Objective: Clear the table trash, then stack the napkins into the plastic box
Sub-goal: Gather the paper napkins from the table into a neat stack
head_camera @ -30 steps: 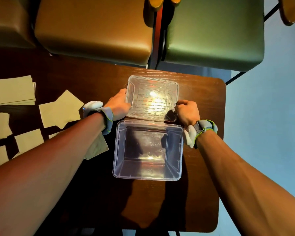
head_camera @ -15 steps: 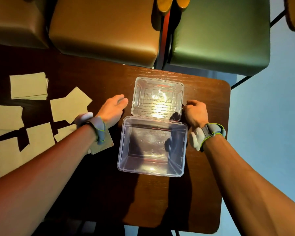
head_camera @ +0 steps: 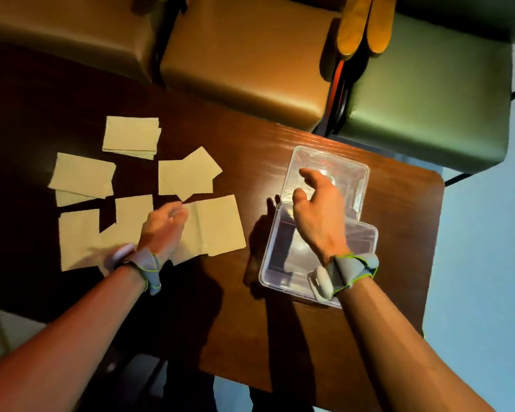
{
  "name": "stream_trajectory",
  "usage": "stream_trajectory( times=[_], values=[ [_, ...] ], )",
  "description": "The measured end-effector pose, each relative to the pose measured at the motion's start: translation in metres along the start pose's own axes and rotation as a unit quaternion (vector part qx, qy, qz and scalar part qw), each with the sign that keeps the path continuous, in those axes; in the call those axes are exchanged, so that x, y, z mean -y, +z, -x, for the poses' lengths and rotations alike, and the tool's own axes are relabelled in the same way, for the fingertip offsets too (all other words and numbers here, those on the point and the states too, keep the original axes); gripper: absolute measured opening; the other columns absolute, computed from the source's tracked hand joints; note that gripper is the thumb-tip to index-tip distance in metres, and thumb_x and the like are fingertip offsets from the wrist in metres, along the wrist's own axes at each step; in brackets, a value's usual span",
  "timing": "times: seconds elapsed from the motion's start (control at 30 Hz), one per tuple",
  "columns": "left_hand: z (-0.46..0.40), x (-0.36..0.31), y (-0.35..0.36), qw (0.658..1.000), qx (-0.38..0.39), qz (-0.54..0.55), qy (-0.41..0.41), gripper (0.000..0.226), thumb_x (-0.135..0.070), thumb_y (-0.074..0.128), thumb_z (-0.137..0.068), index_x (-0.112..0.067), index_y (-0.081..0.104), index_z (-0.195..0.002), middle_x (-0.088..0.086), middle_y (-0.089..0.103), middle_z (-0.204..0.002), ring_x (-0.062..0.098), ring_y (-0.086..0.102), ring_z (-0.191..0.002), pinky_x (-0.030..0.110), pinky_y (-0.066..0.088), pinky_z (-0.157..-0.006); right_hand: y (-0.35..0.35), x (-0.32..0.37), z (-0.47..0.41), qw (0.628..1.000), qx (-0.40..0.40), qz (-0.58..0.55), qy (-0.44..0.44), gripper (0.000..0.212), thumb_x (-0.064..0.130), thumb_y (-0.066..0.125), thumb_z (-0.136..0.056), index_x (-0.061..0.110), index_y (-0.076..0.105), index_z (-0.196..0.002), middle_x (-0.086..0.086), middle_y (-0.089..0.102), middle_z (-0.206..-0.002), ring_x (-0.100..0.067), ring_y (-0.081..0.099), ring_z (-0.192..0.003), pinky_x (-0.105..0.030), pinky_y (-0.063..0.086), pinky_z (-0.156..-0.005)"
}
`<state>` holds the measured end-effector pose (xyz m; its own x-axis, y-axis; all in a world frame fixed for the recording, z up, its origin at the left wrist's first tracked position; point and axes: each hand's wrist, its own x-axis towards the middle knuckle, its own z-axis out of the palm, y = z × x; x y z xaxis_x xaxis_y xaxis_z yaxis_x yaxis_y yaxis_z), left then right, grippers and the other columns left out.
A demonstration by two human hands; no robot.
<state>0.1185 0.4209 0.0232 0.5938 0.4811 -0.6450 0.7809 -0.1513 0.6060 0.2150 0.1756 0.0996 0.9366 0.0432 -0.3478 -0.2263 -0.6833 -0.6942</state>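
A: Layout, big to small. Table point(head_camera: 324, 337) is dark wood, with padded chairs point(head_camera: 244, 69) pushed up to its far edge. No trash visible on the part I can see, so I'd judge we're in the napkin phase.

B: Box?

A: Clear plastic box point(head_camera: 366, 242) sits at the right end, empty, mouth up. Its lid point(head_camera: 351, 173) lies flat on the table, touching the box's far rim. Probably parked there so the opening stays free for loading.

B: Napkins?

A: Napkins point(head_camera: 81, 176) are scattered across the left half, flat, several overlapping. One small neat pile point(head_camera: 131, 135) is at the far left. None in the box.

B: Hands?

A: Left hand point(head_camera: 164, 230) is low over the nearest napkin point(head_camera: 220, 224), palm down, fingers curled toward its left edge. It's motion-blurred, so I can't tell if it's pinching yet. Right hand point(head_camera: 318, 209) hovers over the box-lid seam, fingers loosely spread and half curled, holding nothing. Both forearms run straight out, with grey bands on the wrists.

B: Next?

A: Likely left picks and carries right. Thin sheets could fan or lift in pairs.
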Motion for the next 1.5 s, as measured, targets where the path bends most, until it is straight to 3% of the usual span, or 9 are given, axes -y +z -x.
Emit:
stream_trajectory(
  times=[0.17, 0.3, 0.47, 0.67, 0.87, 1.03, 1.13, 1.27, 1.5],
  values=[
    [0.007, 0.04, -0.031, 0.999, 0.0, -0.052, -0.014, 0.064, -0.042, 0.05, -0.077, -0.01, 0.063, -0.131, 0.017, 0.071, -0.122, 0.035, 0.069, -0.108, 0.045, 0.054, -0.097, 0.074, 0.041, 0.043, 0.996, 0.054, -0.011, -0.072, 0.04, 0.013, 0.057, -0.093, 0.017, 0.061, -0.133, -0.003, 0.062, -0.138, -0.018, 0.056, -0.128, -0.026, 0.039, -0.108],
    [0.008, 0.07, -0.04, 0.998, 0.034, -0.014, -0.045, 0.043, -0.018, 0.061, -0.096, -0.001, 0.057, -0.135, 0.021, 0.065, -0.131, 0.036, 0.064, -0.119, 0.048, 0.05, -0.104, 0.135, 0.046, 0.052, 0.994, 0.095, -0.014, 0.043, 0.041, 0.024, 0.061, -0.093, 0.018, 0.059, -0.133, -0.004, 0.06, -0.137, -0.016, 0.057, -0.122, -0.023, 0.041, -0.095],
    [0.007, 0.074, -0.027, 0.994, 0.061, 0.014, -0.086, 0.049, -0.011, 0.06, -0.097, -0.005, 0.049, -0.144, 0.021, 0.053, -0.145, 0.034, 0.055, -0.131, 0.042, 0.046, -0.109, 0.176, 0.024, 0.034, 0.979, 0.029, 0.068, 0.189, 0.042, 0.029, 0.05, -0.098, 0.011, 0.049, -0.135, -0.017, 0.053, -0.138, -0.038, 0.054, -0.124, -0.048, 0.045, -0.104],
    [0.0, 0.074, -0.019, 0.959, 0.097, -0.253, 0.077, 0.055, -0.022, 0.052, -0.099, -0.024, 0.039, -0.152, 0.007, 0.023, -0.162, 0.029, 0.022, -0.149, 0.038, 0.024, -0.12, 0.191, 0.006, 0.017, 0.958, 0.02, 0.153, 0.241, 0.05, 0.032, 0.064, -0.087, 0.014, 0.044, -0.129, -0.015, 0.047, -0.136, -0.039, 0.045, -0.128, -0.052, 0.036, -0.106],
    [-0.006, 0.084, -0.012, 0.905, 0.135, -0.376, 0.148, 0.047, -0.022, 0.052, -0.095, -0.019, 0.051, -0.142, 0.005, 0.012, -0.166, 0.033, 0.013, -0.15, 0.045, 0.033, -0.116, 0.2, -0.009, 0.019, 0.958, 0.024, 0.177, 0.225, 0.059, 0.04, 0.073, -0.08, 0.016, 0.045, -0.126, -0.013, 0.052, -0.132, -0.037, 0.046, -0.127, -0.051, 0.034, -0.104],
    [-0.003, 0.091, -0.011, 0.922, 0.108, -0.335, 0.163, 0.039, -0.017, 0.052, -0.096, -0.016, 0.061, -0.134, 0.003, 0.024, -0.163, 0.029, 0.022, -0.148, 0.044, 0.037, -0.114, 0.206, -0.018, 0.028, 0.965, -0.001, 0.142, 0.222, 0.065, 0.042, 0.078, -0.073, 0.018, 0.045, -0.124, -0.012, 0.054, -0.126, -0.037, 0.051, -0.121, -0.052, 0.038, -0.101],
    [-0.001, 0.09, -0.009, 0.94, 0.072, -0.294, 0.16, 0.038, -0.012, 0.052, -0.096, -0.014, 0.063, -0.132, 0.004, 0.035, -0.157, 0.029, 0.032, -0.142, 0.04, 0.035, -0.114, 0.206, -0.017, 0.037, 0.98, -0.072, 0.119, 0.142, 0.056, 0.042, 0.074, -0.079, 0.017, 0.05, -0.124, -0.011, 0.055, -0.122, -0.037, 0.054, -0.114, -0.052, 0.041, -0.095],
    [0.0, 0.085, -0.006, 0.959, 0.06, -0.24, 0.14, 0.04, -0.004, 0.047, -0.097, -0.011, 0.06, -0.135, 0.005, 0.041, -0.153, 0.029, 0.037, -0.138, 0.034, 0.03, -0.114, 0.213, -0.011, 0.043, 0.991, 0.017, 0.083, 0.107, 0.043, 0.054, 0.057, -0.091, 0.018, 0.062, -0.113, -0.008, 0.061, -0.115, -0.033, 0.059, -0.11, -0.048, 0.046, -0.097],
    [0.003, 0.082, -0.006, 0.98, 0.049, -0.147, 0.129, 0.048, 0.006, 0.04, -0.097, -0.014, 0.051, -0.14, 0.008, 0.052, -0.145, 0.027, 0.044, -0.137, 0.036, 0.036, -0.111, 0.223, 0.0, 0.042, 0.982, 0.071, 0.137, 0.109, 0.049, 0.048, 0.066, -0.084, 0.017, 0.058, -0.12, -0.01, 0.055, -0.123, -0.035, 0.054, -0.116, -0.047, 0.042, -0.099]
  ],
)
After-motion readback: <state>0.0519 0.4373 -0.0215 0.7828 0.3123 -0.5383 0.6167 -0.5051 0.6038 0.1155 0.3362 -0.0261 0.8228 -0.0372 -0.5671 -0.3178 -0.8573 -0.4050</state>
